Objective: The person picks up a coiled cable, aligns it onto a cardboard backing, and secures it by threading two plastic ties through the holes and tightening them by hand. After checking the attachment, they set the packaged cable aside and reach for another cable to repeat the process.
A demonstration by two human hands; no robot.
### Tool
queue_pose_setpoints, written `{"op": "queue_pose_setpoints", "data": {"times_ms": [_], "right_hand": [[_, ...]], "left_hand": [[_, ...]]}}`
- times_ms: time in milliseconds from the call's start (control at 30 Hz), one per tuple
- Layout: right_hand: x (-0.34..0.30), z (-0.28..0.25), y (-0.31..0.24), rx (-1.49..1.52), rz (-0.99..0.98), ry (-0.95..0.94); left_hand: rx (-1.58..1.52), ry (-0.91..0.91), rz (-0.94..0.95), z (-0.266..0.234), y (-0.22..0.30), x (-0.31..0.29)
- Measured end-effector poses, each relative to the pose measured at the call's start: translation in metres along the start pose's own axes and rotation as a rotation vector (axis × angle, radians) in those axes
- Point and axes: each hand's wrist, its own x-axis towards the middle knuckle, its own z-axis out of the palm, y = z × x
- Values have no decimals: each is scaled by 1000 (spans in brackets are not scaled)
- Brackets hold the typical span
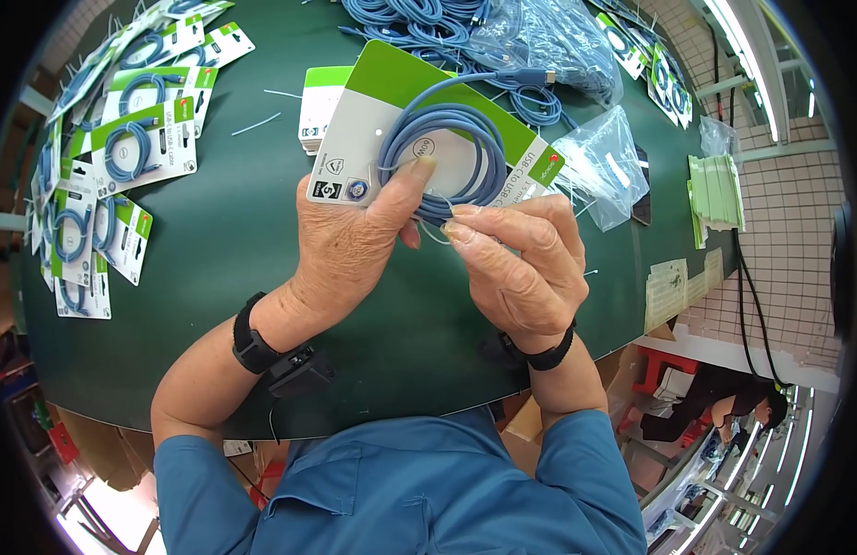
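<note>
My left hand (347,231) grips a green and white cardboard backing card (378,79), its thumb pressing a coiled blue USB cable (491,153) flat against the front. The card is tilted, and one cable plug (538,78) sticks out past its upper edge. At the coil's lower edge, my right hand (530,264) pinches a thin whitish plastic tie (432,234) between thumb and forefinger. The tie loops around the coil there; whether it is fastened cannot be seen. Just beyond my left hand stands a stack of similar cards (323,95).
Many carded blue cables (128,153) lie piled at the left. A heap of loose coiled cables (415,14) and clear plastic bags (576,55) occupy the far side. Loose ties (256,124) lie on the green table (225,240). Another person (710,407) is at the right.
</note>
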Motion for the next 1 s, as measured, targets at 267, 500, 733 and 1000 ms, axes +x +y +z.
{"op": "queue_pose_setpoints", "data": {"times_ms": [267, 500, 733, 1000], "right_hand": [[-1, 5, 2, 28, 26, 84], [-1, 5, 2, 37, 44, 80], [-3, 6, 3, 57, 70, 53], [-4, 7, 4, 61, 89, 51]], "left_hand": [[5, -5, -21, 0, 1, -1], [25, -9, -25, 0, 0, -1], [18, -8, -37, 1, 0, -1], [6, -12, -28, 0, -3, -1]]}}
